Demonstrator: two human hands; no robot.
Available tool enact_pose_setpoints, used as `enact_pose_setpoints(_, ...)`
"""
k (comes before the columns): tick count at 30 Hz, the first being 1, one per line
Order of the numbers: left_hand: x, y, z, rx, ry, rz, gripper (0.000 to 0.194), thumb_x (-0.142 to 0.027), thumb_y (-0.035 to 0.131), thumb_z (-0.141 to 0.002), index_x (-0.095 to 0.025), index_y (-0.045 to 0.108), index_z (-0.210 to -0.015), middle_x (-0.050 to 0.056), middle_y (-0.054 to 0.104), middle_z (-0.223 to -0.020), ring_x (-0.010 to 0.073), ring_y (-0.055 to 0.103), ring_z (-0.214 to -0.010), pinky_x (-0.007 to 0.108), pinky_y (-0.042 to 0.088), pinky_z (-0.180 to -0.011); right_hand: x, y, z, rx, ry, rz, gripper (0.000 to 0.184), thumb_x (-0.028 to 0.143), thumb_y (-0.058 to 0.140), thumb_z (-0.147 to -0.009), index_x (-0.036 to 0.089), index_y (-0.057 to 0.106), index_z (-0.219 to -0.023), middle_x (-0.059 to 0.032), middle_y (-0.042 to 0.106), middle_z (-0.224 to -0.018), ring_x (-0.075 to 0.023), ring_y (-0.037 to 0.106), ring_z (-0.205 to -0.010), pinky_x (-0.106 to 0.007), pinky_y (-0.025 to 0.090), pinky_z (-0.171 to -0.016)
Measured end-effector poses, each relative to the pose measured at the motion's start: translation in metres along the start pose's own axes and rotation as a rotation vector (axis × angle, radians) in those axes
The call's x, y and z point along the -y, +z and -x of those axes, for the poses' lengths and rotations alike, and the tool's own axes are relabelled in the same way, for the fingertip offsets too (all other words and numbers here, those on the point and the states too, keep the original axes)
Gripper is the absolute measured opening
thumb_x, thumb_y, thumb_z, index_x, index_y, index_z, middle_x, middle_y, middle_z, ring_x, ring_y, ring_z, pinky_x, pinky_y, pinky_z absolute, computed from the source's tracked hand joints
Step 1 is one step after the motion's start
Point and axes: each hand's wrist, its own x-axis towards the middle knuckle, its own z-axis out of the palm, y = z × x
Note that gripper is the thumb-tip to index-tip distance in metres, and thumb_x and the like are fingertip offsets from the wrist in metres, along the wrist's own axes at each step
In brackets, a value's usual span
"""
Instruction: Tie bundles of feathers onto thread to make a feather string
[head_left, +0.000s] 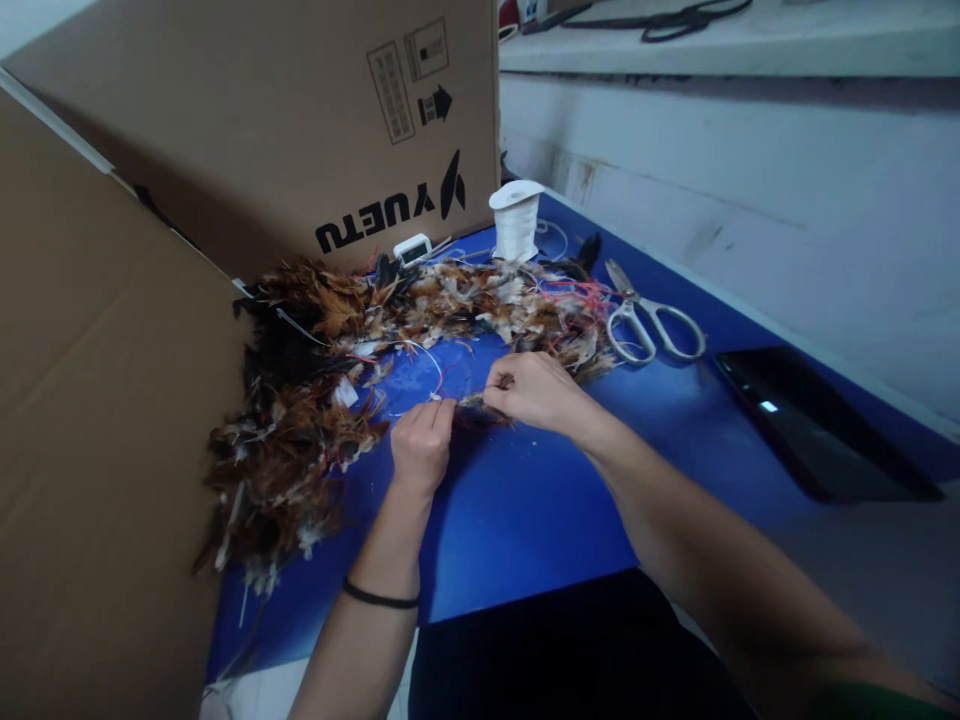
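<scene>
Over the blue table (525,520), my two hands are close together with a small bundle of feathers (472,403) between them. My left hand (422,440) is closed in a pinch at the bundle's left end, where a white cord (429,355) and a thin red thread come out. My right hand (534,390) pinches the bundle's other end, its fingertips curled inward. A heap of brown, black and white feathers (442,300) curves around behind and to the left of my hands, with red and white threads tangled in it.
Silver scissors (649,320) lie right of the heap, near a black phone (825,420). A white cord spool (516,220) and a small white device (412,250) stand behind it. Cardboard (247,120) walls the left and back; a ledge (750,45) runs along the right.
</scene>
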Motion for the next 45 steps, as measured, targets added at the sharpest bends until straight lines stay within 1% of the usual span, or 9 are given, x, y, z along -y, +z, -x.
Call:
enact_pose_setpoints(16, -0.003, 0.001, -0.002, 0.050, -0.059, 0.123, 0.024, -0.020, 0.047, -0.090, -0.018, 0.070, -0.090, 0.010, 0.069, -0.076, 0.0173, 0.064, -0.070, 0.029, 0.048, -0.069, -0.001, 0.004, -0.002, 0.044, 0.050, 0.011, 0.014, 0.029, 0.057, -0.066, 0.022, 0.068, -0.062, 0.0007, 0.063, -0.060, -0.0139, 0.057, -0.062, -0.024, 0.037, -0.057)
enact_pose_setpoints(23, -0.004, 0.003, 0.000, 0.082, 0.009, 0.061, 0.024, -0.018, 0.045, -0.090, -0.016, 0.069, -0.092, 0.010, 0.068, -0.075, 0.0172, 0.063, -0.070, 0.028, 0.046, -0.068, -0.003, 0.006, -0.003, 0.075, 0.058, -0.025, 0.015, 0.030, 0.058, -0.065, 0.021, 0.067, -0.058, 0.0005, 0.061, -0.055, -0.0127, 0.056, -0.059, -0.023, 0.035, -0.054)
enact_pose_setpoints(31, -0.004, 0.003, 0.001, 0.040, 0.106, -0.032, 0.023, -0.016, 0.046, -0.090, -0.015, 0.069, -0.093, 0.009, 0.069, -0.076, 0.0164, 0.063, -0.069, 0.027, 0.045, -0.066, -0.004, 0.007, -0.005, 0.110, 0.073, -0.074, 0.017, 0.031, 0.058, -0.065, 0.019, 0.066, -0.056, 0.0015, 0.057, -0.050, -0.0113, 0.053, -0.056, -0.022, 0.033, -0.051)
enact_pose_setpoints(34, -0.002, 0.005, 0.001, 0.032, 0.103, -0.028, 0.022, -0.017, 0.048, -0.089, -0.015, 0.070, -0.092, 0.009, 0.070, -0.077, 0.0159, 0.064, -0.069, 0.026, 0.046, -0.066, -0.005, 0.008, -0.005, 0.119, 0.053, -0.107, 0.016, 0.028, 0.058, -0.066, 0.018, 0.066, -0.057, 0.0017, 0.057, -0.051, -0.0112, 0.054, -0.057, -0.021, 0.034, -0.052)
enact_pose_setpoints(36, 0.000, 0.006, 0.002, 0.022, 0.065, 0.011, 0.022, -0.017, 0.049, -0.089, -0.016, 0.070, -0.091, 0.008, 0.070, -0.076, 0.0155, 0.065, -0.069, 0.025, 0.046, -0.067, -0.008, 0.009, -0.005, 0.105, 0.021, -0.165, 0.014, 0.026, 0.058, -0.068, 0.018, 0.069, -0.062, 0.0016, 0.061, -0.055, -0.0110, 0.055, -0.059, -0.021, 0.037, -0.056)
enact_pose_setpoints(38, 0.004, 0.008, 0.002, 0.004, -0.020, 0.084, 0.022, -0.017, 0.049, -0.089, -0.016, 0.071, -0.091, 0.008, 0.071, -0.077, 0.0148, 0.065, -0.070, 0.024, 0.047, -0.067, -0.012, 0.009, -0.006, 0.029, -0.020, -0.252, 0.016, 0.029, 0.058, -0.072, 0.019, 0.071, -0.071, 0.0011, 0.065, -0.065, -0.0113, 0.057, -0.064, -0.022, 0.040, -0.062)
enact_pose_setpoints(41, 0.011, 0.009, 0.003, -0.050, -0.207, 0.249, 0.020, -0.019, 0.052, -0.087, -0.016, 0.072, -0.088, 0.007, 0.071, -0.077, 0.0140, 0.065, -0.069, 0.023, 0.048, -0.067, -0.019, 0.008, -0.011, -0.238, -0.082, -0.346, 0.021, 0.034, 0.057, -0.079, 0.018, 0.071, -0.079, -0.0015, 0.068, -0.079, -0.0124, 0.059, -0.073, -0.024, 0.042, -0.071)
enact_pose_setpoints(43, 0.015, 0.010, 0.003, -0.096, -0.358, 0.376, 0.016, -0.023, 0.058, -0.083, -0.017, 0.072, -0.084, 0.006, 0.070, -0.072, 0.0135, 0.064, -0.065, 0.023, 0.048, -0.065, -0.023, 0.008, -0.014, -0.404, -0.088, -0.352, 0.020, 0.031, 0.056, -0.080, 0.017, 0.070, -0.080, -0.0033, 0.068, -0.082, -0.0128, 0.058, -0.075, -0.025, 0.042, -0.073)
enact_pose_setpoints(45, 0.017, 0.010, 0.001, -0.140, -0.550, 0.527, 0.015, -0.028, 0.063, -0.079, -0.017, 0.073, -0.080, 0.004, 0.069, -0.065, 0.0132, 0.063, -0.059, 0.024, 0.049, -0.063, -0.025, 0.008, -0.016, -0.453, -0.078, -0.326, 0.017, 0.026, 0.055, -0.080, 0.016, 0.069, -0.079, -0.0036, 0.067, -0.080, -0.0129, 0.057, -0.073, -0.025, 0.042, -0.071)
